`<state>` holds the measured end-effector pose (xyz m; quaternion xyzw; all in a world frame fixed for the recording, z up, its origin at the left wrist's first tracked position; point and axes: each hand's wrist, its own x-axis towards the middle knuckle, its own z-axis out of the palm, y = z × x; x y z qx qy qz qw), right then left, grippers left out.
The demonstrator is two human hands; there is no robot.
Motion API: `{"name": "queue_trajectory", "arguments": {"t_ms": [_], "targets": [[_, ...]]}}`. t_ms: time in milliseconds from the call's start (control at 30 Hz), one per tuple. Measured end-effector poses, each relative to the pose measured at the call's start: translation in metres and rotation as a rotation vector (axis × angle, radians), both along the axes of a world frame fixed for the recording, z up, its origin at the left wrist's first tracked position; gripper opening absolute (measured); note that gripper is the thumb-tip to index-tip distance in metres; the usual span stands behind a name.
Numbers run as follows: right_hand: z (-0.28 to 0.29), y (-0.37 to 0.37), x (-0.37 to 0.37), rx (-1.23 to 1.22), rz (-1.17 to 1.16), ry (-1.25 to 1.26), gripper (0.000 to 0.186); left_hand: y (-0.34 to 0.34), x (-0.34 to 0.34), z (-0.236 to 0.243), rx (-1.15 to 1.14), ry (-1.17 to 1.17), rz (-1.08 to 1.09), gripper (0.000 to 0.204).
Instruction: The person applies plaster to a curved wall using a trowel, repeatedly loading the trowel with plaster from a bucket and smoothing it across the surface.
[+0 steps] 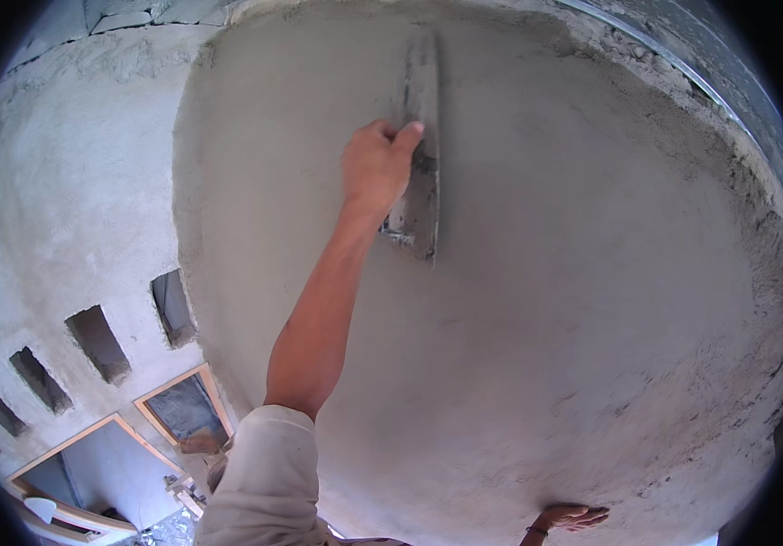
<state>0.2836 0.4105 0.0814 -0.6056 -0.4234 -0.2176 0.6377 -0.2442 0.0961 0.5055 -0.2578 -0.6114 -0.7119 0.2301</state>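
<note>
My left hand (378, 164) grips a long, flat plastering trowel (423, 205), its fingers closed round the handle, which is mostly hidden behind them. The narrow metal blade stands nearly upright in the picture, smeared with grey mortar. It lies along the broad grey plastered wall (537, 273), which looks damp and fairly smooth around it. Low down at the right, my right hand (572, 517) rests against the plaster with fingers stretched out; a dark band circles its wrist. Nothing shows in that hand.
Paler wall (82, 173) adjoins at the left, with several narrow slots such as this recess (98, 344). Below are wood-framed openings, one with a wooden frame (214, 391). A metal edge strip (683, 68) curves along the upper right, beside rough plaster (756, 200).
</note>
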Motion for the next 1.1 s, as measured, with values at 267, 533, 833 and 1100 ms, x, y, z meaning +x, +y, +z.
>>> {"name": "queue_trajectory", "arguments": {"t_ms": [267, 533, 833, 1100], "targets": [[0.004, 0.004, 0.002, -0.009, 0.029, 0.012, 0.072, 0.052, 0.115, 0.064, -0.160, 0.582, 0.048, 0.037], [-0.003, 0.000, 0.001, -0.031, 0.059, 0.010, 0.074, 0.110, 0.247, -0.104, -0.454, 1.063, 0.006, 0.028], [0.009, -0.003, 0.002, -0.054, 0.037, 0.042, 0.075, -0.012, 0.071, -0.116, -0.009, -0.090, -0.216, 0.042], [0.011, -0.016, -0.013, -0.080, 0.068, 0.056, 0.075, -0.001, -0.037, -0.048, -0.020, 0.139, 0.097, 0.043]]}}
